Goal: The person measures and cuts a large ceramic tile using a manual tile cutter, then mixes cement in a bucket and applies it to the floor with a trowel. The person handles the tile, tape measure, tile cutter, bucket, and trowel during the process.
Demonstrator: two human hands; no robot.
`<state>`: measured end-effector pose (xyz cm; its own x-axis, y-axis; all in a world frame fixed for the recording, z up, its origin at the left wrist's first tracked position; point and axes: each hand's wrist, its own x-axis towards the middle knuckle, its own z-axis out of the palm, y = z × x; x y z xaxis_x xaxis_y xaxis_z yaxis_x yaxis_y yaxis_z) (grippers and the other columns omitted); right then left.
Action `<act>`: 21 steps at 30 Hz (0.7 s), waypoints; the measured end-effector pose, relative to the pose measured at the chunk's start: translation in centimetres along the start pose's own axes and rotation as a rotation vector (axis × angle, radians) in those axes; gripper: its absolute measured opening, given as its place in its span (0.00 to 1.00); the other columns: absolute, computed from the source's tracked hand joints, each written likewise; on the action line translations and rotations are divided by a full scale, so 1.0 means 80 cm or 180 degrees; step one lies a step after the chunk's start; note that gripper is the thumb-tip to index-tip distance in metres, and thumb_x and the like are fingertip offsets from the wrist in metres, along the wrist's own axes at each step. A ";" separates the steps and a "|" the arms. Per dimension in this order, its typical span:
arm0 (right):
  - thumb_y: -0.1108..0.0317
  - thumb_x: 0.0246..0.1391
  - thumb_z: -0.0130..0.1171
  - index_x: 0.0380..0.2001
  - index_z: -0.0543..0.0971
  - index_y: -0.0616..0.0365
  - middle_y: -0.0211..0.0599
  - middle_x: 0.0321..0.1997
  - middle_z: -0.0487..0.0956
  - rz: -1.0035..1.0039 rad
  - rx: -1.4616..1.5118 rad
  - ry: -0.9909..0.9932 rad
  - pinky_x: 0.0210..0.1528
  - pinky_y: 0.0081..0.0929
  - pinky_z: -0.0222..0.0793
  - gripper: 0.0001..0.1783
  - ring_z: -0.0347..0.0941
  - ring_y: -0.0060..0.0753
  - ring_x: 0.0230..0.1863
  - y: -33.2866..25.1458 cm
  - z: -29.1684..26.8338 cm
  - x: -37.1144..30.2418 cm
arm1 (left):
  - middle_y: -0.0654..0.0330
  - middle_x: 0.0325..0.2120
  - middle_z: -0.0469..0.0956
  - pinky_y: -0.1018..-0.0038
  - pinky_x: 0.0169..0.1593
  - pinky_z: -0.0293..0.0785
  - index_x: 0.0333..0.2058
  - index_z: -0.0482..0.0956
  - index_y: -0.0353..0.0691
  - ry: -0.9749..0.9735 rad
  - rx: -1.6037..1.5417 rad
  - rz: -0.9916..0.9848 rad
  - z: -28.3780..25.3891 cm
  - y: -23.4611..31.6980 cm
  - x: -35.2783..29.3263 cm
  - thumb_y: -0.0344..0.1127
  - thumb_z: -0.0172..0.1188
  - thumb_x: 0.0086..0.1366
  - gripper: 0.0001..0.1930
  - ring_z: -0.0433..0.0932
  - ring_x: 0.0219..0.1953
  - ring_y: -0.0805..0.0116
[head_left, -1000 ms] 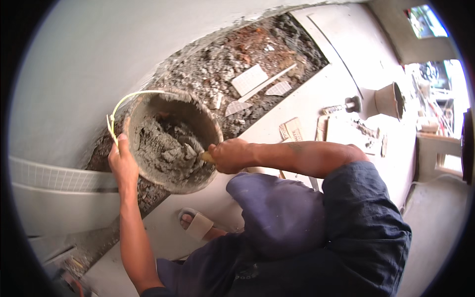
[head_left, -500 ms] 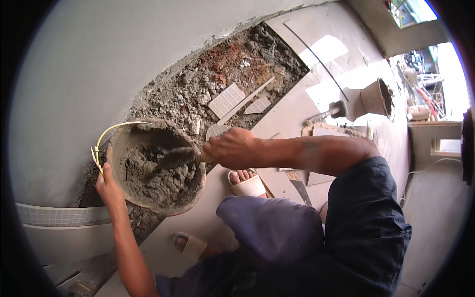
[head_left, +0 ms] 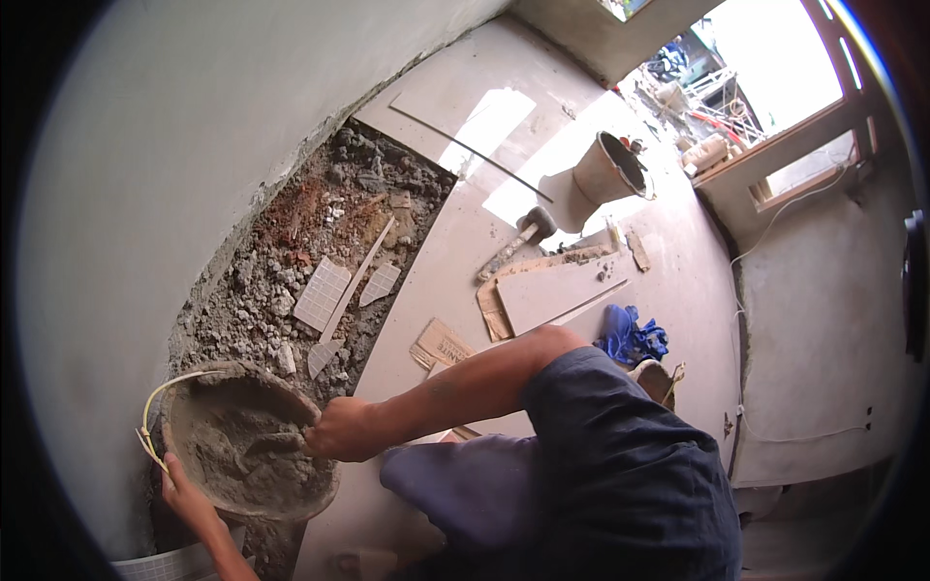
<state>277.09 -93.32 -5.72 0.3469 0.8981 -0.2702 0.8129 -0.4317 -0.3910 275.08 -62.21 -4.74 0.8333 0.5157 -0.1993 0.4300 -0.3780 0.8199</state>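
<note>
A round bucket [head_left: 327, 496] of wet grey mortar [head_left: 215, 434] stands at the lower left, beside the wall on the broken ground. My left hand [head_left: 186, 496] grips its near-left rim, where the yellow handle [head_left: 147, 412] comes down. Closed around the handle of a trowel [head_left: 274, 444], my right hand [head_left: 339, 429] is at the bucket's right rim. The trowel's blade is coated in mortar and partly sunk in it, so its outline is hard to make out.
Rubble with tile pieces [head_left: 322, 293] lies beyond the bucket along the wall. On the tiled floor are a mallet [head_left: 513, 242], a second bucket [head_left: 603, 172], a thin rod [head_left: 470, 147], a large tile [head_left: 557, 290], cardboard [head_left: 441, 343] and a blue crumpled bag [head_left: 630, 334].
My view has swung to the right, so the scene sits further left and lower. The trowel has gone lower into the mortar, which looks smoother now. Both hands keep their holds.
</note>
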 end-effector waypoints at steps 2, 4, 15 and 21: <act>0.65 0.48 0.53 0.35 0.71 0.60 0.41 0.29 0.76 0.0324 0.0002 -0.0142 0.25 0.36 0.74 0.12 0.78 0.42 0.31 0.005 -0.023 -0.017 | 0.42 0.50 0.72 0.68 0.57 0.62 0.52 0.69 0.24 -0.0019 -0.0075 -0.0056 0.000 0.002 0.001 0.48 0.45 0.68 0.28 0.71 0.53 0.56; 0.64 0.49 0.52 0.35 0.71 0.58 0.40 0.27 0.76 0.0521 -0.0075 -0.0139 0.23 0.35 0.73 0.11 0.78 0.41 0.29 0.012 -0.052 -0.029 | 0.42 0.50 0.72 0.68 0.57 0.62 0.52 0.69 0.24 -0.0043 0.0021 -0.0084 -0.003 0.006 -0.002 0.48 0.46 0.68 0.28 0.71 0.53 0.56; 0.58 0.53 0.53 0.35 0.75 0.55 0.42 0.32 0.79 0.0662 0.0264 -0.0939 0.35 0.42 0.76 0.13 0.78 0.45 0.38 0.023 -0.036 0.044 | 0.39 0.42 0.76 0.65 0.51 0.66 0.47 0.72 0.24 0.0173 0.0156 0.0325 0.017 0.039 -0.053 0.46 0.44 0.68 0.25 0.75 0.46 0.50; 0.56 0.53 0.50 0.40 0.71 0.55 0.48 0.32 0.77 0.0825 0.1348 -0.0904 0.38 0.47 0.73 0.16 0.75 0.54 0.38 -0.003 0.007 0.004 | 0.39 0.41 0.76 0.64 0.49 0.67 0.47 0.73 0.25 0.0203 0.0267 0.0358 0.020 0.029 -0.047 0.45 0.44 0.68 0.24 0.75 0.44 0.49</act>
<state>276.75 -92.95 -6.18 0.3230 0.7258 -0.6073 0.4394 -0.6834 -0.5831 273.46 -66.27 -2.98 0.8553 0.5131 -0.0721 0.3649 -0.4977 0.7869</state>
